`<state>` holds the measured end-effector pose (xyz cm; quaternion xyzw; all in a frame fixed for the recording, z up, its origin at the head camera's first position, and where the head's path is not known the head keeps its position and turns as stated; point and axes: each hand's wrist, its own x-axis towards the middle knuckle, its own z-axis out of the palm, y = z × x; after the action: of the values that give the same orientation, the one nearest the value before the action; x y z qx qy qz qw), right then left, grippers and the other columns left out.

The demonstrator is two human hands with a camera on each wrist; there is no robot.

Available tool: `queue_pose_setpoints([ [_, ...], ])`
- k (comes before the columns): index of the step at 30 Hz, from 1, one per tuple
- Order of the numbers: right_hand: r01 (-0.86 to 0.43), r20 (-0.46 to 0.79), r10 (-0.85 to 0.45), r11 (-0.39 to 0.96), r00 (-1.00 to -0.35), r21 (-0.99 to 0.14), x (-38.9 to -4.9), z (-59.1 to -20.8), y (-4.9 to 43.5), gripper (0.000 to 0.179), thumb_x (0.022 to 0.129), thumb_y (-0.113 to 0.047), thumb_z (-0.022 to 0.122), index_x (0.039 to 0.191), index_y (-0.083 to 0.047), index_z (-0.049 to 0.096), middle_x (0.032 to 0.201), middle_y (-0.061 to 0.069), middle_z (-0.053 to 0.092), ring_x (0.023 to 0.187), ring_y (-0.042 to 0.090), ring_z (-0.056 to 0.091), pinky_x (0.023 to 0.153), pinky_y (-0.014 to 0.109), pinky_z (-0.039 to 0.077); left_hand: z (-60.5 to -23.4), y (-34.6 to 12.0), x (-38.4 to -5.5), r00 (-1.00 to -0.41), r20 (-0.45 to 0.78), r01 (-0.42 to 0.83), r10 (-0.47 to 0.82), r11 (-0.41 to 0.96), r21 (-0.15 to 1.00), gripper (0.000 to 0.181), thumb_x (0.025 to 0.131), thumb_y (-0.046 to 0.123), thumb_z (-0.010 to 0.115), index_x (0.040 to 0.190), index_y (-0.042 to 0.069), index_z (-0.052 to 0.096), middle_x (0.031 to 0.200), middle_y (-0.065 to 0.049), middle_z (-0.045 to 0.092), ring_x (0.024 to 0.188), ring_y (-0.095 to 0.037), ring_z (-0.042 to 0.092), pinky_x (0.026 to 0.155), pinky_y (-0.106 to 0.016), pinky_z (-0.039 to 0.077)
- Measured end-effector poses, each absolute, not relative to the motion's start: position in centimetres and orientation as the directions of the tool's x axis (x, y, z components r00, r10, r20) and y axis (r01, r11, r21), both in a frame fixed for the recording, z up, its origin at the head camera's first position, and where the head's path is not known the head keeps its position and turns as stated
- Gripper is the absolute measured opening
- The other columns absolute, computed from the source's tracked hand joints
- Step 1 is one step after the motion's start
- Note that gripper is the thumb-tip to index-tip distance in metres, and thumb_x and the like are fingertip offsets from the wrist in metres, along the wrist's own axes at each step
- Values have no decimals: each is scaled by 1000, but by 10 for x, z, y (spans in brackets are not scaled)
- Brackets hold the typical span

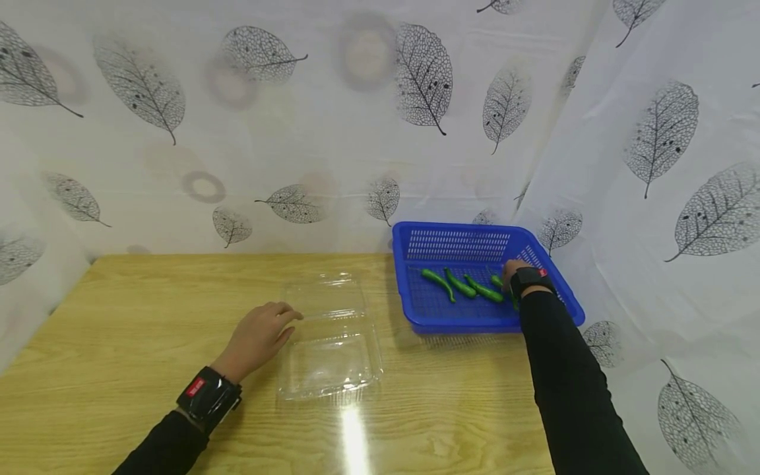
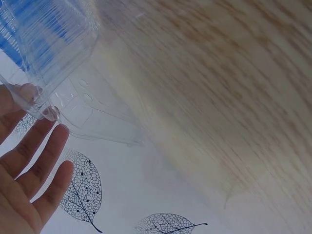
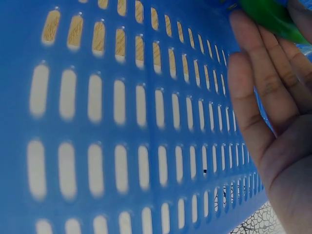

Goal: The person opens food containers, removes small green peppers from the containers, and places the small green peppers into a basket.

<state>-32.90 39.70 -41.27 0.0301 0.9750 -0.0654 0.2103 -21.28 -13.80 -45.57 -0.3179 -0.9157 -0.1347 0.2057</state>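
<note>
A clear plastic clamshell box [image 1: 329, 359] lies with its lid spread on the wooden table. My left hand [image 1: 261, 336] is at its left side. In the left wrist view, the thumb and forefinger of that hand [image 2: 31, 170] are at the box's rim [image 2: 97, 129], the other fingers loosely extended. Inside the blue basket [image 1: 410, 310], my right hand [image 1: 512, 269] is at the right end. Its thumb and fingers pinch a green chili pepper [image 3: 275, 19] in the right wrist view. Several more green chili peppers [image 1: 483, 289] lie on the basket floor to the left of that hand.
The basket's slotted wall [image 3: 107, 131] rises close beside the right hand. A white curtain [image 1: 344, 132] printed with grey leaves hangs behind the table and along the right. Bare wooden tabletop [image 1: 148, 303] stretches left of the box.
</note>
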Motion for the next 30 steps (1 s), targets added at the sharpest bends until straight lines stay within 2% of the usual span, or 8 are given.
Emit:
queue_pose_setpoints([
  [6,82,-426,24,990,-905,-117,-324,-407,393,26,82,-5,67,103,9,63,103,26,64,90,34,62,67,36,54,-456,-138,-212,-717,460,632,523,766,115,24,74,9,78,97,11,70,93,-5,66,84,-21,64,71,-35,55],
  [16,63,-428,-1,989,-904,-135,-325,-409,395,10,83,-4,66,87,5,63,77,12,60,68,21,53,54,26,43,-453,-138,-211,-703,477,642,528,760,105,26,73,8,78,97,11,70,93,-5,66,82,-20,64,69,-33,55],
  [23,57,-414,7,992,-910,-109,-324,-410,398,18,82,-6,67,94,7,65,90,19,65,79,25,60,60,30,50,-454,-138,-211,-700,477,643,531,760,96,26,72,8,79,96,11,70,92,-4,66,81,-20,63,68,-33,55],
  [30,59,-414,-9,987,-910,-152,-328,-407,399,9,81,-5,68,79,3,65,70,6,57,63,17,51,53,25,44,-453,-139,-212,-719,450,631,530,769,104,27,73,9,78,99,11,70,94,-5,66,85,-21,64,71,-33,55],
])
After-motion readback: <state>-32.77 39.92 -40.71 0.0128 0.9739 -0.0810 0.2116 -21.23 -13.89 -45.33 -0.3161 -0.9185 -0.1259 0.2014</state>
